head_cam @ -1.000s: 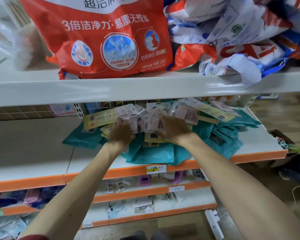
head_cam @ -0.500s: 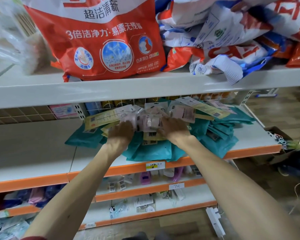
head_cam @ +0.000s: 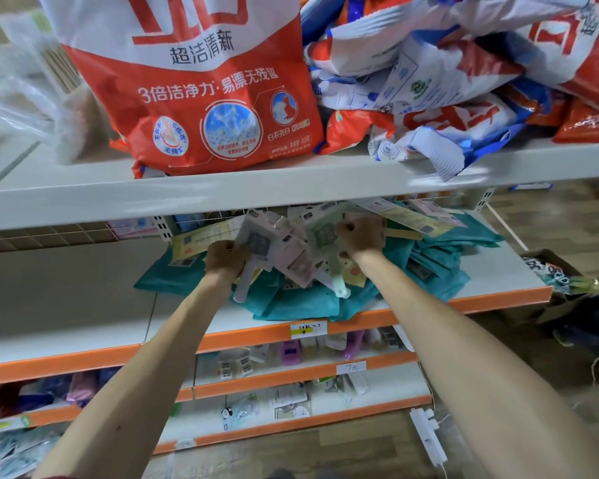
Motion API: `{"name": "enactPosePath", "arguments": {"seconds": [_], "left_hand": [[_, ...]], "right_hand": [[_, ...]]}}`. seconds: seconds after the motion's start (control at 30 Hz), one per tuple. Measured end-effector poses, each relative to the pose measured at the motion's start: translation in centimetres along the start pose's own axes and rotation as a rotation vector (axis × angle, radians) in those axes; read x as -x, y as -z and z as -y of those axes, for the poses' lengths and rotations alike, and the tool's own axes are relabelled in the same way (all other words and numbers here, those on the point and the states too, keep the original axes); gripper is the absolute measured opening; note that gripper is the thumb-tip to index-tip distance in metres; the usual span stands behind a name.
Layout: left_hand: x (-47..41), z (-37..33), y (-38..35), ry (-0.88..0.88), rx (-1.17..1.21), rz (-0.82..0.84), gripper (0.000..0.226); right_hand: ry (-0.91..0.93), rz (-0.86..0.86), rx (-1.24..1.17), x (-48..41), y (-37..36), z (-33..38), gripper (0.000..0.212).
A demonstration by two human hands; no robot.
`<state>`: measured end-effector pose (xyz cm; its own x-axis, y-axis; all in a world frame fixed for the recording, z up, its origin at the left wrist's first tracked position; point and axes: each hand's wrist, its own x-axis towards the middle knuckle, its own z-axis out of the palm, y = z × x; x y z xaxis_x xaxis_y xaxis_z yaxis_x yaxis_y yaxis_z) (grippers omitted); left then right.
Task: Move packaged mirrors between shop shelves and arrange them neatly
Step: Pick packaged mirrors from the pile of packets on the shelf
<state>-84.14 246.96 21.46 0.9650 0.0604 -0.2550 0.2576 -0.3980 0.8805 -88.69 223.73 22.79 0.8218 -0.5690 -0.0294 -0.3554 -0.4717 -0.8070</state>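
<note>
- A person's left hand (head_cam: 223, 259) and right hand (head_cam: 362, 236) clutch packaged mirrors (head_cam: 287, 252) between them (handles dangling).
- The upper shelf edge (head_cam: 222, 198) sits just above both; a grey shelf board (head_cam: 66, 292) spreads leftward.

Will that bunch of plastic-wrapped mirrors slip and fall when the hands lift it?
Probably some could slip: the glossy plastic-wrapped hand mirrors fan out loosely between the left hand and right hand. They seem light, many held at once. Being mirrors, likely breakable.

Head-worn view, facing forward and down, close to shelves (head_cam: 291, 198)
</note>
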Motion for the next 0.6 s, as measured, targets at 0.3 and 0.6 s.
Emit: {"name": "enactPosePath", "arguments": {"seconds": [0.3, 0.6], "left_hand": [[-2.2, 2.9, 0.3, 0.055, -0.049, -0.033, 0.017], [-0.2, 0.7, 3.2, 0.134, 0.313, -0.045, 0.015]], "right_hand": [[-0.202, 0.038, -0.18, -0.3, -1.3, -3.6, 0.026], [-0.3, 0.017, -0.259, 2.2, 0.8, 0.0, 0.015]]}}
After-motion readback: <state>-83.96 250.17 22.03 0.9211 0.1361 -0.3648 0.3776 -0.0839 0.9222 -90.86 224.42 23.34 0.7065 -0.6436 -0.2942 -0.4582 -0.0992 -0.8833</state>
